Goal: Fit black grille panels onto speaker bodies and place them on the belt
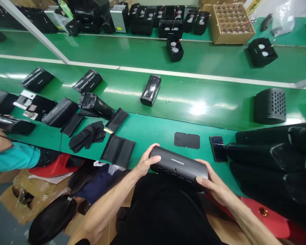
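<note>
A black speaker casing [179, 164] with white MERKURY lettering is held between both hands at the table's near edge, close to my body. My left hand [149, 160] grips its left end, thumb on top. At the other end my right hand [209, 178] is wrapped round it, the thumb pressing the front edge. Just beyond the casing, a flat black sheet [187, 140] with notched edges lies on the green table. A dark phone [218, 148] rests to its right. Black rectangular panels [118, 150] lie left of my left hand.
Black casings [150, 90] stand along the green conveyor [183, 97], with a perforated one [270, 106] at right. Several dark casings [275, 160] are stacked on my right. Black cloth pieces [88, 136] lie left. A co-worker's teal sleeve [15, 156] shows at far left. A divided carton [232, 23] stands behind.
</note>
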{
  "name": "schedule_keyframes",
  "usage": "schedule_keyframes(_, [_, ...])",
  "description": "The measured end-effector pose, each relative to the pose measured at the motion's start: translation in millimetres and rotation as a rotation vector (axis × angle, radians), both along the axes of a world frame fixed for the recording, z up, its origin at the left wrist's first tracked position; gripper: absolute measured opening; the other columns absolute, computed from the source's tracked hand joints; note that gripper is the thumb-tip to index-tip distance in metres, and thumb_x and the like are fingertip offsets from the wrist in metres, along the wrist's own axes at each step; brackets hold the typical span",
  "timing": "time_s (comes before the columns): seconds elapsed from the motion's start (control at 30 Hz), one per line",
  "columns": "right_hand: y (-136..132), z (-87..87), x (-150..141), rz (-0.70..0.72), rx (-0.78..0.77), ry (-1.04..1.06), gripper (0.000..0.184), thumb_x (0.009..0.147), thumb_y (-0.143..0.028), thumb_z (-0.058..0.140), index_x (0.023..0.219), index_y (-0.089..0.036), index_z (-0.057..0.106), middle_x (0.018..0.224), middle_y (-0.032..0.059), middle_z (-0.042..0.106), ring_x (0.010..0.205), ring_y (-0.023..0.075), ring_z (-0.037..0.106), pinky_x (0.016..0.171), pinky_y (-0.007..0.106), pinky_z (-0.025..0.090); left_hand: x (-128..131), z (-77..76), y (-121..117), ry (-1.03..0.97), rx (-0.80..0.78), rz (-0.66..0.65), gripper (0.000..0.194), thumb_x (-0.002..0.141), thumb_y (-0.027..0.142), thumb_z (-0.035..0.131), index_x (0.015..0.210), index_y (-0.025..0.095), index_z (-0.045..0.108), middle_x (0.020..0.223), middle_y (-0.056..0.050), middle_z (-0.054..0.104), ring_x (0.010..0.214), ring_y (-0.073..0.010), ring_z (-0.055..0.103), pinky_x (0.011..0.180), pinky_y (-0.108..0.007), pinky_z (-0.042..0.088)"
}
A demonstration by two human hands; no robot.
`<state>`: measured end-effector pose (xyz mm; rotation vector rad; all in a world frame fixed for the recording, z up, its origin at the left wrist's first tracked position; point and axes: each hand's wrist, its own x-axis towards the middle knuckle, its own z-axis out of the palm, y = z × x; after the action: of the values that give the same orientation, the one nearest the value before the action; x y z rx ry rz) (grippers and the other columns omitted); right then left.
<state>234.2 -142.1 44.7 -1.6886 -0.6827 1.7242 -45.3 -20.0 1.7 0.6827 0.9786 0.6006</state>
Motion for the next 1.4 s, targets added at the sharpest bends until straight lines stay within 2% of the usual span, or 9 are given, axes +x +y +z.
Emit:
schedule_keyframes(0.2, [17, 4.8, 16, -0.036, 0.081, -0.032, 0.069, 0.079, -0.056, 0.080, 0.138, -0.031, 0.055, 0.118, 0.0053, 0.071, 0.104, 0.0298, 0.068, 0.084, 0.036, 0.056, 4, -3.4, -1, -0.052, -0.021, 0.084, 0.073, 0.068, 0.040, 0.085, 0.133, 0.023, 0.058, 0.103, -0.003, 0.068, 0.092, -0.0218, 0.063, 0.087, -0.031, 0.048])
schedule_keyframes(0.3, [17, -1.0, 15, -0.079, 0.047, 0.002, 0.080, 0.079, -0.059, 0.079, 0.149, -0.032, 0.049, 0.135, 0.0096, 0.067, 0.118, 0.0336, 0.067, 0.098, 0.045, 0.054, 8, -4.5, -6, -0.082, -0.096, 0.160, 0.070, 0.070, 0.037, 0.086, 0.132, 0.023, 0.058, 0.102, -0.003, 0.071, 0.089, -0.0210, 0.066, 0.084, -0.031, 0.050])
schedule_keyframes(0.43, [16, -24.5, -21, -0.384, 0.303, 0.029, 0.109, 0.074, -0.079, 0.072, 0.164, -0.043, 0.020, 0.164, 0.0091, 0.045, 0.144, 0.0354, 0.050, 0.112, 0.054, 0.043, 25, -11.7, -24, -0.223, -0.242, 0.392, 0.066, 0.078, 0.042, 0.080, 0.138, 0.025, 0.056, 0.114, -0.005, 0.074, 0.108, -0.0266, 0.069, 0.100, -0.040, 0.050])
schedule_keyframes(0.5, [21, -35.1, -45, -0.387, 0.392, 0.014, 0.115, 0.069, -0.079, 0.077, 0.163, -0.038, 0.026, 0.159, 0.0123, 0.050, 0.146, 0.0363, 0.048, 0.116, 0.055, 0.040, 33, -16.8, -32, -0.333, -0.326, 0.415, 0.063, 0.081, 0.046, 0.076, 0.138, 0.027, 0.057, 0.124, -0.006, 0.073, 0.119, -0.0289, 0.065, 0.109, -0.044, 0.046])
schedule_keyframes(0.63, [42, -22.4, -49, -0.227, 0.433, -0.181, 0.100, 0.072, -0.068, 0.082, 0.151, -0.018, 0.047, 0.130, 0.0186, 0.069, 0.123, 0.0416, 0.063, 0.105, 0.057, 0.049, 31, -15.8, -26, -0.302, -0.284, 0.051, 0.061, 0.079, 0.047, 0.081, 0.134, 0.028, 0.061, 0.143, -0.010, 0.061, 0.129, -0.0339, 0.058, 0.108, -0.049, 0.046])
schedule_keyframes(0.8, [48, 26.5, -21, 0.300, 0.399, -0.701, 0.110, 0.068, -0.038, 0.085, 0.163, -0.031, 0.032, 0.143, 0.0149, 0.057, 0.121, 0.0403, 0.061, 0.099, 0.055, 0.052, 10, 20.3, 12, -0.013, 0.193, -0.168, 0.103, 0.065, 0.057, 0.091, 0.153, 0.032, 0.044, 0.166, -0.013, 0.031, 0.146, -0.0430, 0.036, 0.109, -0.052, 0.045])
schedule_keyframes(0.97, [20, 32.7, -27, 0.613, 0.363, -0.743, 0.106, 0.068, -0.034, 0.083, 0.163, -0.031, 0.037, 0.141, 0.0166, 0.058, 0.122, 0.0427, 0.060, 0.101, 0.057, 0.050, 3, 30.7, 2, 0.092, 0.268, -0.402, 0.109, 0.065, 0.055, 0.091, 0.157, 0.028, 0.038, 0.145, -0.013, 0.052, 0.129, -0.0386, 0.052, 0.113, -0.053, 0.039])
schedule_keyframes(1.2, [-57, -9.9, 0, 0.083, 0.138, -0.363, 0.099, 0.080, -0.065, 0.072, 0.163, -0.031, 0.030, 0.159, 0.0140, 0.047, 0.141, 0.0399, 0.051, 0.109, 0.046, 0.047, -26, 12.5, -31, -0.018, 0.250, -0.302, 0.108, 0.062, 0.053, 0.090, 0.151, 0.027, 0.035, 0.138, -0.012, 0.051, 0.122, -0.0356, 0.053, 0.105, -0.048, 0.042])
schedule_keyframes(1.4, [-65, -14.3, -16, -0.078, 0.119, -0.230, 0.101, 0.074, -0.074, 0.073, 0.157, -0.032, 0.036, 0.160, 0.0126, 0.046, 0.139, 0.0401, 0.049, 0.109, 0.045, 0.044, -29, 18.5, -30, -0.058, 0.122, -0.292, 0.093, 0.070, 0.047, 0.085, 0.148, 0.029, 0.038, 0.136, -0.010, 0.052, 0.117, -0.0308, 0.053, 0.099, -0.042, 0.042])
